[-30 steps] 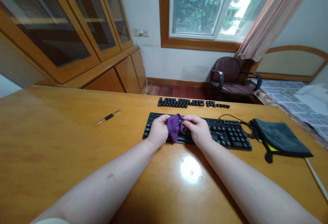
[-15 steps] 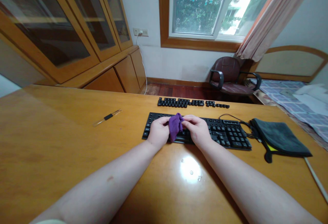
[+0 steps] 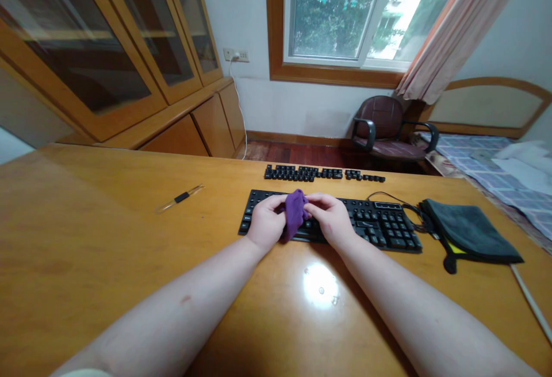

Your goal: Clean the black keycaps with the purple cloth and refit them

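Note:
A bunched purple cloth (image 3: 295, 214) is pinched between both hands over a black keyboard (image 3: 388, 229). My left hand (image 3: 266, 223) is closed on the cloth's left side, thumb and fingers together. From the right, my right hand (image 3: 332, 216) grips the cloth with thumb and forefinger; whether a small keycap is inside the folds cannot be seen. Part of the keyboard's middle is hidden by the hands and cloth. Behind it, loose black keycaps (image 3: 290, 173) stand in rows along the desk's far edge.
A wire keycap puller (image 3: 181, 196) with a black grip lies to the left on the wooden desk (image 3: 107, 233). At the right are a dark grey pouch (image 3: 472, 230) and the keyboard's coiled cable (image 3: 416, 213). An armchair (image 3: 383, 127) stands beyond the desk.
The cloth's folds have shifted slightly between my fingers, its lower end hanging a little differently. Both hands stay in nearly the same place, still holding it.

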Tool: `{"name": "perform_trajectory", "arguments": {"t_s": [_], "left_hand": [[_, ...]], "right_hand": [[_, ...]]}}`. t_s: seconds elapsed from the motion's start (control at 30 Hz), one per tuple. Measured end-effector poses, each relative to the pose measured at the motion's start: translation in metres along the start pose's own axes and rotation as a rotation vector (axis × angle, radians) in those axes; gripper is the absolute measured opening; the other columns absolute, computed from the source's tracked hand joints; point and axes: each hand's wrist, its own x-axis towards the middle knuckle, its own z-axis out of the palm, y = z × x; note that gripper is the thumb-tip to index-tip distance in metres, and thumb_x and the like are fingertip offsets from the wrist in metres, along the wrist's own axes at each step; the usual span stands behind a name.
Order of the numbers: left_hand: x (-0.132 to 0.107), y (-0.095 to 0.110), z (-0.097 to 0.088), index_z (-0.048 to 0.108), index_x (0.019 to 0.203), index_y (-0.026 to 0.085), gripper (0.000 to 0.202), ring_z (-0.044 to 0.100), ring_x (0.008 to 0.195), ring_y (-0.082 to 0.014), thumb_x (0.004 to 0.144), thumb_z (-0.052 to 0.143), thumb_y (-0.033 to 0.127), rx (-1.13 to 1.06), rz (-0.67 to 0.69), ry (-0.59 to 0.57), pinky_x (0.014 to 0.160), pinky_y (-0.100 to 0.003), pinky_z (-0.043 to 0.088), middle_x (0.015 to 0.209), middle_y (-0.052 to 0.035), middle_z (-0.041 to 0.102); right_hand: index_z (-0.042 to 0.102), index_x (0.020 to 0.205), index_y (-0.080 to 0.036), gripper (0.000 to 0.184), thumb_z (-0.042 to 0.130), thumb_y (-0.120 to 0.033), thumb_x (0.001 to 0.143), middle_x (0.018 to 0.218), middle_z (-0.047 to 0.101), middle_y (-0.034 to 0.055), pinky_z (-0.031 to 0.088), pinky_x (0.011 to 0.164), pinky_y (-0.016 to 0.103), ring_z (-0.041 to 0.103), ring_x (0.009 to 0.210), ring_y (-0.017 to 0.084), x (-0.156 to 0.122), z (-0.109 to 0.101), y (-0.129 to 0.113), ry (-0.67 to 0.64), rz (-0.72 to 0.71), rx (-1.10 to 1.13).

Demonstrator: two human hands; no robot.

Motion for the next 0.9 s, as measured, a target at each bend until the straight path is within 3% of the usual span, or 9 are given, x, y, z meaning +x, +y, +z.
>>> {"name": "perform_trajectory", "arguments": {"t_s": [0.27,0.5,0.67,0.9], "left_hand": [[-0.0003,-0.0010,-0.0036,0.072,0.080,0.018,0.014,0.065,0.073,-0.0170,0.067,0.068,0.022,0.116,0.073,0.002,0.072,-0.028,0.051,0.081,-0.0038,0.072],[-0.0030,0.0048,-0.0062,0.074,0.077,0.022,0.011,0.064,0.072,-0.0167,0.070,0.065,0.021,0.210,0.159,0.009,0.073,-0.028,0.051,0.078,-0.0031,0.071],[-0.0022,0.0014,-0.0033,0.074,0.078,0.020,0.011,0.065,0.074,-0.0178,0.069,0.068,0.023,0.133,0.078,0.024,0.074,-0.029,0.051,0.079,-0.0034,0.072],[-0.0009,-0.0021,-0.0035,0.074,0.082,0.019,0.016,0.065,0.077,-0.0194,0.069,0.068,0.027,0.105,0.028,-0.005,0.077,-0.031,0.051,0.083,-0.0040,0.073]], "right_hand": [[0.070,0.069,-0.022,0.011,0.076,-0.025,0.060,0.077,0.064,0.0013,0.049,0.070,0.030,0.059,0.072,0.015,0.0004,-0.0018,-0.0002,-0.067,-0.158,-0.050],[0.067,0.068,-0.019,0.021,0.077,-0.032,0.055,0.065,0.067,0.0010,0.049,0.063,0.030,0.058,0.059,0.014,0.0032,-0.0020,-0.0027,-0.005,0.063,-0.071],[0.066,0.069,-0.017,0.022,0.074,-0.035,0.058,0.059,0.065,-0.0013,0.046,0.057,0.026,0.054,0.052,0.011,0.0054,-0.0044,0.0013,-0.026,0.082,0.008],[0.066,0.067,-0.019,0.026,0.080,-0.030,0.048,0.066,0.068,0.0001,0.049,0.064,0.030,0.058,0.058,0.014,0.0041,-0.0014,-0.0026,-0.005,0.099,0.019]]}}
